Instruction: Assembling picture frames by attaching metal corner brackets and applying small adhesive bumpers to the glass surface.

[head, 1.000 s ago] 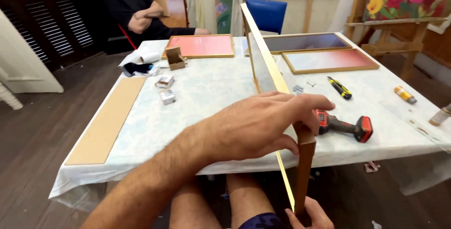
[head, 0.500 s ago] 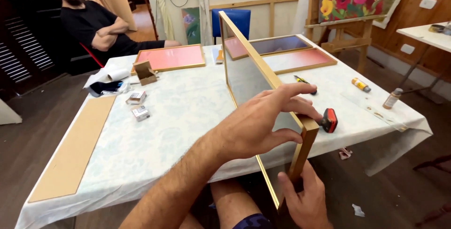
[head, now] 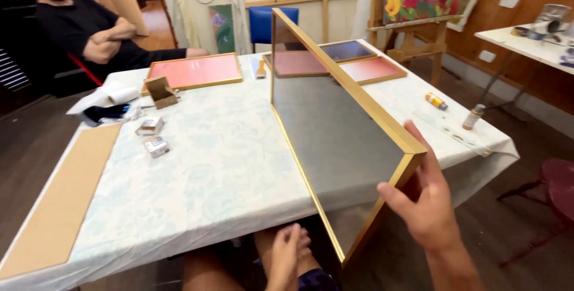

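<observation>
1. Along the left edge of the table (head: 209,165), a long brown board (head: 57,204) lies flat on the pale patterned cloth, parallel to the edge, well out of the hands' way.
2. Further in, two small boxes (head: 152,135) sit just beside each other, and a small open cardboard box (head: 160,91) stands behind them; what is in it cannot be told from this angle.
3. At the far side, a pink panel in a gold frame (head: 194,71) lies flat, near a seated person with folded arms (head: 89,28).
4. Low at the middle, the left hand (head: 286,258) rests on the person's lap below the table edge, fingers loosely curled and holding nothing.
5. Just right of centre, the large gold-framed panel (head: 341,129) stands on edge, tilted, its lower rail resting on the table and running off the near edge, likely propped this way so its grey face can be looked over.
6. At its near upper corner, the right hand (head: 427,204) steadies it, thumb on the front of the side rail and fingers spread behind.
7. On the right of the table, two small bottles (head: 475,116) stand or lie well apart from the frame.
</observation>
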